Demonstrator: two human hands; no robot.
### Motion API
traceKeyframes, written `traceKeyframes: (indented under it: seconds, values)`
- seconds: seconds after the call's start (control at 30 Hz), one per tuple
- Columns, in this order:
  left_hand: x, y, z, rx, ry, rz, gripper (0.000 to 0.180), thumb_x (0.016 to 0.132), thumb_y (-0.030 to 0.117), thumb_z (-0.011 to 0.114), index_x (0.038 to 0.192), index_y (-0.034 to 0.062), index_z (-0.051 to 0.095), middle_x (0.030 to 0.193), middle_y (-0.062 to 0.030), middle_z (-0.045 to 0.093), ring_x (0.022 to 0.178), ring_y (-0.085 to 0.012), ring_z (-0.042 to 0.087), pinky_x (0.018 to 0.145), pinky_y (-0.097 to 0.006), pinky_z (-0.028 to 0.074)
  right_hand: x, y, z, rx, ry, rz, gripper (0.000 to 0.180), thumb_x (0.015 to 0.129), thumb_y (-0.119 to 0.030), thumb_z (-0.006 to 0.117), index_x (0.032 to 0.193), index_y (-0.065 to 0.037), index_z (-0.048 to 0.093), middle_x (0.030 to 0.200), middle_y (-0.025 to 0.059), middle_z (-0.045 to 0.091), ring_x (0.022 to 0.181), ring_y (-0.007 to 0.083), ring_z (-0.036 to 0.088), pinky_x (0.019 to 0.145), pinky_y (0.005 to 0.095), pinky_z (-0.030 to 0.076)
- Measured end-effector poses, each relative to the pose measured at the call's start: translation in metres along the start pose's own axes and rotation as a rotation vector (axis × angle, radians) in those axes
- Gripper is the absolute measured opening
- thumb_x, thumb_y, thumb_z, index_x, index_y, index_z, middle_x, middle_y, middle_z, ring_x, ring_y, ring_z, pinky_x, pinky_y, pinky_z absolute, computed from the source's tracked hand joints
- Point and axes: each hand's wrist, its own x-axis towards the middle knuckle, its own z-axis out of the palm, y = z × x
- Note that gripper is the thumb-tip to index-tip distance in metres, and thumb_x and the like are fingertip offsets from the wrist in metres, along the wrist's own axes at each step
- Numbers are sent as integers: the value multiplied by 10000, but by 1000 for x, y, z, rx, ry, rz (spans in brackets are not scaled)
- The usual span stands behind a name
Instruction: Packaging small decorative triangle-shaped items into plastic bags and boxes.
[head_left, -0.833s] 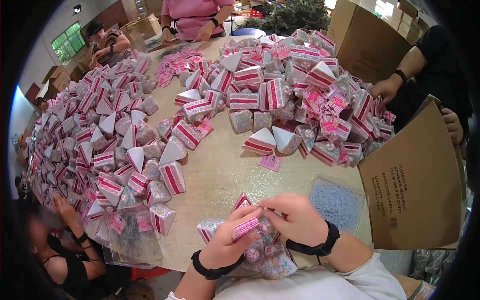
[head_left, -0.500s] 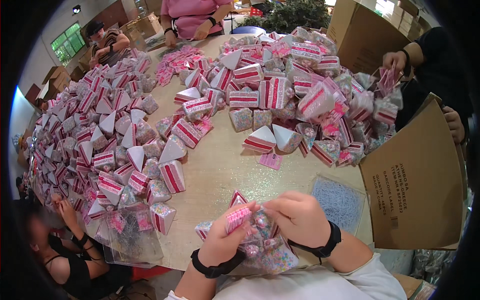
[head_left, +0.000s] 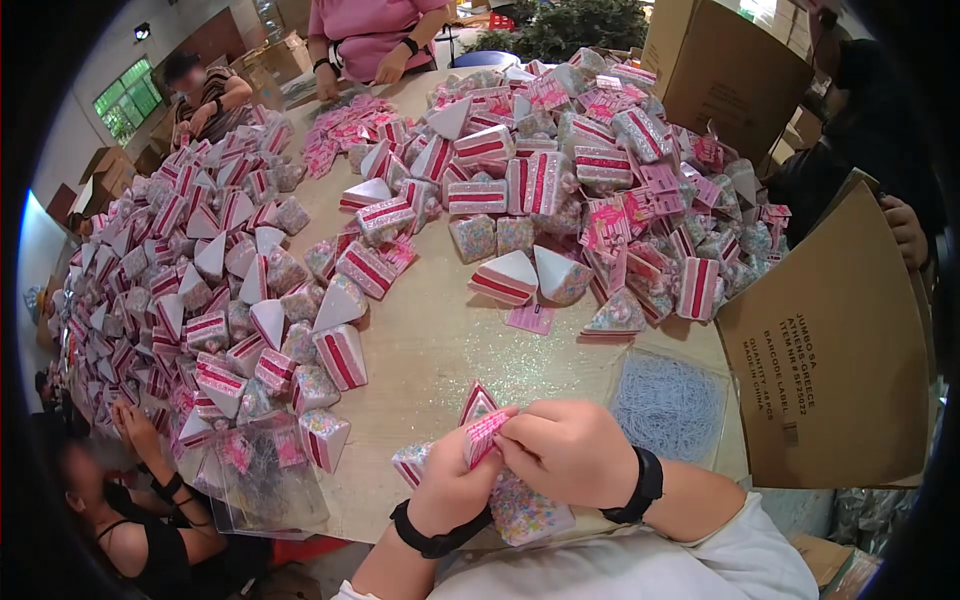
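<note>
My left hand is closed on a pink card tag, held up between thumb and fingers. At the card's right edge, my right hand pinches with its fingertips; whatever is between them is too small to make out. Below both hands lies a toy cake slice covered in coloured sprinkles, partly hidden by them. Another cake slice shows just left of my left hand. A red-and-white wedge tip pokes up behind the card.
A clear tray of thin pale-blue strands sits right of my hands, beside an open cardboard box. Heaps of cake slices cover the left and far right. Another clear tray lies left. Several co-workers surround the table.
My right hand has come in against the card, which now faces more upward. At the right, a co-worker's hand holding pink cards and cake slices has pulled back, leaving slices on the heap.
</note>
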Motion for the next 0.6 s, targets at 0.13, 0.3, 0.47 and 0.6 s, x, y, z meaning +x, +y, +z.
traceKeyframes:
  seconds: [0.13, 0.3, 0.47, 0.6]
  values:
    - [1, 5, 0, 282, -117, 48, 318, 844, -16, 517, 1157, -1, 570, 1005, -149, 633, 914, -210, 618, 801, -311, 479, -4, 2, -5, -45, -51, 28, 112, 734, -122, 680, 698, -47, 604, 635, 96, 561, 574, 274, 576, 516, 366, 482]
    - [-3, 3, -7, 325, -203, 203, 273, 796, -40, 518, 1058, -9, 588, 931, -165, 627, 872, -304, 614, 771, -354, 493, 0, 0, -8, -25, -64, 46, 106, 739, -130, 691, 764, -40, 639, 646, 108, 569, 590, 284, 583, 520, 364, 472]
    - [-2, -2, 7, 452, -184, 381, 125, 874, 44, 530, 987, -3, 556, 897, -183, 573, 838, -349, 569, 730, -393, 463, -17, 1, -8, -59, -27, -41, 213, 675, -89, 682, 884, -53, 670, 643, 134, 553, 548, 312, 562, 490, 373, 456]
    - [8, -7, 13, 101, -264, 320, 266, 938, 141, 503, 1142, -27, 533, 1019, -138, 602, 953, -218, 584, 830, -351, 457, -15, -2, -14, -151, -27, -84, 149, 800, -46, 613, 947, -28, 622, 751, 182, 558, 670, 388, 552, 578, 441, 441]
